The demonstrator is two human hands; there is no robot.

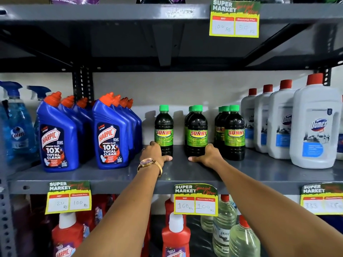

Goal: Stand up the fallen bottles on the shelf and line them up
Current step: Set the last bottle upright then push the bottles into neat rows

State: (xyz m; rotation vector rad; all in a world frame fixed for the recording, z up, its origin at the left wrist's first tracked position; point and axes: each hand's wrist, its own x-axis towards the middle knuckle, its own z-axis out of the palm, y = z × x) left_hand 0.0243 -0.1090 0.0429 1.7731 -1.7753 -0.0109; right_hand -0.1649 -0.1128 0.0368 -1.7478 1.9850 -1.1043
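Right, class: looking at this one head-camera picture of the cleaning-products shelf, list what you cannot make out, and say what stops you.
- Head view: the left hand fingers, curled behind the leftmost Sunny bottle.
- Head view: how many Sunny bottles stand in the right-hand group; the front ones hide the rest.
- Head view: the price on the rightmost tag, blurred and cut by the frame edge.
- Head view: the small print on the Harpic bottles, too small.

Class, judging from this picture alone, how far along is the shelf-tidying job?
Done: every Sunny bottle stands upright. In hand: left hand grips the lone bottle, right hand the middle front bottle. Left: closing the uneven gaps toward the right group.
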